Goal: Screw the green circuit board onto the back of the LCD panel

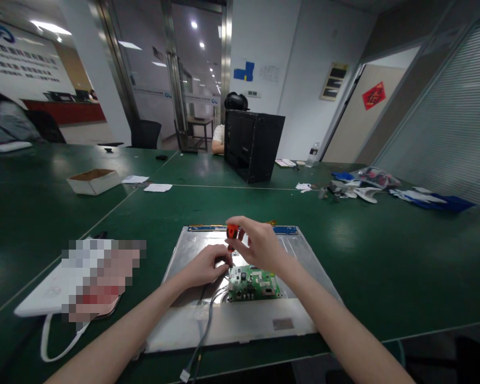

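A small red and black screwdriver (232, 231) stands almost upright, its handle gripped by the fingers of my right hand (261, 244). Its shaft points down at the upper left corner of a green circuit board (253, 284). The board lies on the back of a flat silver display panel (240, 326). My left hand (208, 264) rests on the panel with fingers curled together beside the screwdriver tip; what they pinch, if anything, is hidden. Grey cables (208, 326) run from the board's left side over the panel's front edge. A blue strip board (285, 230) lines the panel's far edge.
Left of the panel lie a white device and a blurred-out pinkish item with a white cable (46, 336). Farther off are an open box (94, 182), a black case (253, 145), a bottle (312, 154) and gloves (367, 193). Other people sit beyond the table (384, 256).
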Motion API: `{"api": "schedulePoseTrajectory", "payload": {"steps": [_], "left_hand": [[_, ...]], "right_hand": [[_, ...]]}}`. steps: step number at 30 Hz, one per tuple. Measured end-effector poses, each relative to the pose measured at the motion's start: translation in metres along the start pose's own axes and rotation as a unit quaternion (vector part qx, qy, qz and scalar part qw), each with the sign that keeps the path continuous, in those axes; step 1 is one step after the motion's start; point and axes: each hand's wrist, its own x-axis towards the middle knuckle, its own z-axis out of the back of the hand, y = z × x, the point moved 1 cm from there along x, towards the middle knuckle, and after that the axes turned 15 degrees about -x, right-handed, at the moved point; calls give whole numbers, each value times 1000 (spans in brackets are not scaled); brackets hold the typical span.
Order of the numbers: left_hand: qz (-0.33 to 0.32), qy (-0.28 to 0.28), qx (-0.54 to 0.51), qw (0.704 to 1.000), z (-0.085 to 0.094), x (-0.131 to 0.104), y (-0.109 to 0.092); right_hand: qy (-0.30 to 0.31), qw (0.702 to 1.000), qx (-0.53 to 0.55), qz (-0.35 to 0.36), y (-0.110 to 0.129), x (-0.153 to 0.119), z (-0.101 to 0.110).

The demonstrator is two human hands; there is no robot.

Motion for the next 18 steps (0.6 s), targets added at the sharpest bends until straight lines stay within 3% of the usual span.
{"api": "schedulePoseTrajectory", "payload": {"steps": [4,8,13,18], "left_hand": [[12,5,-4,1000,1,-1,-5],[19,13,-1,1000,1,-1,-5],[35,11,-1,999,-1,-2,0],[56,-27,19,998,-2,-1,3]], "right_hand": [[92,984,-152,15,9,28,23],[155,959,-238,-7,16,42,28],[206,949,-239,-12,26,44,25],[247,943,-225,0,32,46,24]]}}
